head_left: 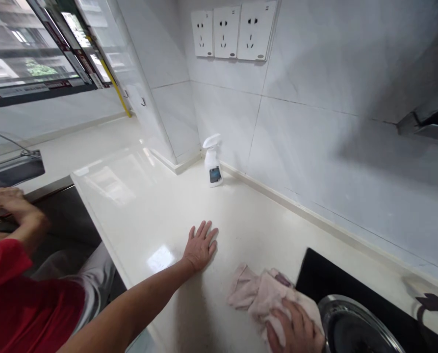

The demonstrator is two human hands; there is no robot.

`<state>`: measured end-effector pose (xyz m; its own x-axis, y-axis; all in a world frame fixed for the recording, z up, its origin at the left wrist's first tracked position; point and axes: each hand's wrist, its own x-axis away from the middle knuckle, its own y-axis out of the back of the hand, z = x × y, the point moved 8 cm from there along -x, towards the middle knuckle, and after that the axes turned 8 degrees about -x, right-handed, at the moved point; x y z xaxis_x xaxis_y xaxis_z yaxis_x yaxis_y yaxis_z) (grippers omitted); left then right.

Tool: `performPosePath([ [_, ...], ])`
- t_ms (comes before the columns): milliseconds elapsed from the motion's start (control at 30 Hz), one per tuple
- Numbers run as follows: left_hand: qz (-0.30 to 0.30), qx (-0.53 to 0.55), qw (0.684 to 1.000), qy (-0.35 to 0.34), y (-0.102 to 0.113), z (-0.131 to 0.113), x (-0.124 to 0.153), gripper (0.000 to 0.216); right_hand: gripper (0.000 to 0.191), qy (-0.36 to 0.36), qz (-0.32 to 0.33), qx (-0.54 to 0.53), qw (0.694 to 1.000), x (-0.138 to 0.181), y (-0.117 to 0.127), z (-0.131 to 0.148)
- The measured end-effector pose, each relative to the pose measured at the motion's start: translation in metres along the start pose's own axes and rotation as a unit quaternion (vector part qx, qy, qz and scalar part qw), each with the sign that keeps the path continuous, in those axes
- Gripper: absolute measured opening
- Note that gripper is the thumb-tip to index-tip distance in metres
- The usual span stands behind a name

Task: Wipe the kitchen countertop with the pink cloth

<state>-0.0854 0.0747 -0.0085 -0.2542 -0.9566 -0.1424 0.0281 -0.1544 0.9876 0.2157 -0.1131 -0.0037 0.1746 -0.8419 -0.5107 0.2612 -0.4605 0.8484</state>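
Observation:
My left hand (201, 244) lies flat on the cream countertop (145, 211), fingers stretched out and holding nothing. My right hand (296, 331) is at the bottom edge, fingers curled over a crumpled pink cloth (253, 291) that it presses on the counter. The cloth lies just left of a black cooktop (322, 277). A white spray bottle (213, 162) stands upright against the tiled wall, well beyond my left hand.
A round metal pan (358, 328) sits on the cooktop. Wall sockets (233, 32) are above the bottle and a range hood (428, 120) is at right. At left another person's hand (9, 201), on a red-sleeved arm, rests by a steel sink (12, 166).

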Motion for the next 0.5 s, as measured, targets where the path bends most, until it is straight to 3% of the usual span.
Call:
performPosePath([
  [133,0.004,0.001,1.000,0.000,-0.002,0.000,0.001,0.048,0.029,-0.083,0.060,-0.017,0.995,-0.055,-0.020,-0.053],
  [267,0.005,0.004,1.000,0.000,-0.003,0.000,0.001,0.048,0.044,-0.170,0.039,0.003,0.985,-0.095,-0.034,-0.097],
  [400,0.001,0.008,1.000,0.000,-0.005,0.000,0.002,0.048,0.053,-0.187,0.022,0.023,0.982,-0.121,-0.038,-0.112],
  [500,-0.001,0.012,1.000,0.001,-0.005,0.000,0.002,0.048,0.054,-0.188,0.016,0.032,0.982,-0.128,-0.037,-0.108],
])
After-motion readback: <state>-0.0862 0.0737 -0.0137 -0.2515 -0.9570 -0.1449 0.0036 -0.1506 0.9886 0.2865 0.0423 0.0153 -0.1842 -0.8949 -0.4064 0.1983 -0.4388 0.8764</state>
